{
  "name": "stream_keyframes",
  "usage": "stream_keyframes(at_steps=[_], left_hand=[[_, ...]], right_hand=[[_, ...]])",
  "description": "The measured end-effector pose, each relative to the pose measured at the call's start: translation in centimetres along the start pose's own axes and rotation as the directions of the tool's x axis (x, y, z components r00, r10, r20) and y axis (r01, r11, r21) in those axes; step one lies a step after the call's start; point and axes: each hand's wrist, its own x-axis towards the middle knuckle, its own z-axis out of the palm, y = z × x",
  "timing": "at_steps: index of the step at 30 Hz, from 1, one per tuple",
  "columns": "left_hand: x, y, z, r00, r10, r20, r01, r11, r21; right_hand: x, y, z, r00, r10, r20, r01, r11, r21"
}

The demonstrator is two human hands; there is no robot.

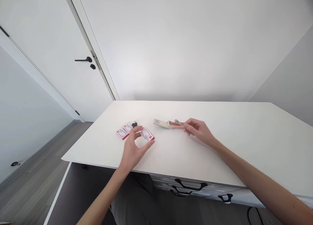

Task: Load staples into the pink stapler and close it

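Note:
A white table (220, 143) lies in front of me. My left hand (133, 150) pinches a small red-and-white box (147, 134) between thumb and fingers, just above the tabletop. My right hand (198, 129) touches the pink rear end of a beige and pink stapler (168, 123), which lies opened out flat with its metal staple channel showing. Two more small red-and-white boxes (124, 131) rest on the table left of my left hand, with a small black object (134, 123) just behind them.
A white door with a black handle (84, 59) stands at the back left, a plain white wall behind the table. Under the table's front edge are light drawers with black handles (188, 187). Grey wood floor lies to the left.

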Motion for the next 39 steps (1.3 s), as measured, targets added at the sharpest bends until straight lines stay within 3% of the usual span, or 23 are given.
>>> stream_keyframes(at_steps=[3, 7, 10, 15, 19, 26, 39], left_hand=[[0.1, 0.0, 3.0, 0.989, 0.125, 0.081, -0.136, 0.979, 0.152], [0.7, 0.9, 6.3, 0.959, 0.234, 0.162, -0.264, 0.943, 0.204], [1.6, 1.3, 7.4, 0.93, 0.271, 0.247, -0.31, 0.941, 0.134], [2.5, 0.9, 6.7, 0.887, 0.268, 0.375, -0.286, 0.958, -0.008], [2.6, 0.5, 6.0, 0.906, 0.195, 0.376, -0.201, 0.979, -0.022], [2.6, 0.8, 6.0, 0.929, 0.071, 0.362, -0.049, 0.996, -0.07], [2.4, 0.2, 6.4, 0.925, 0.085, 0.369, -0.086, 0.996, -0.013]], right_hand=[[-0.2, -0.5, 0.8, 0.952, 0.086, 0.293, -0.142, 0.975, 0.173], [0.0, -0.8, 1.7, 0.876, 0.088, 0.475, -0.209, 0.956, 0.208], [0.2, -0.9, 1.7, 0.878, 0.109, 0.466, -0.224, 0.954, 0.199], [0.5, -0.4, 1.4, 0.894, 0.181, 0.411, -0.278, 0.942, 0.19], [0.6, -0.5, 1.2, 0.895, 0.185, 0.407, -0.28, 0.942, 0.187], [0.6, -0.8, 1.0, 0.876, 0.073, 0.477, -0.254, 0.91, 0.328], [0.4, -1.2, 1.5, 0.862, 0.16, 0.481, -0.278, 0.942, 0.186]])
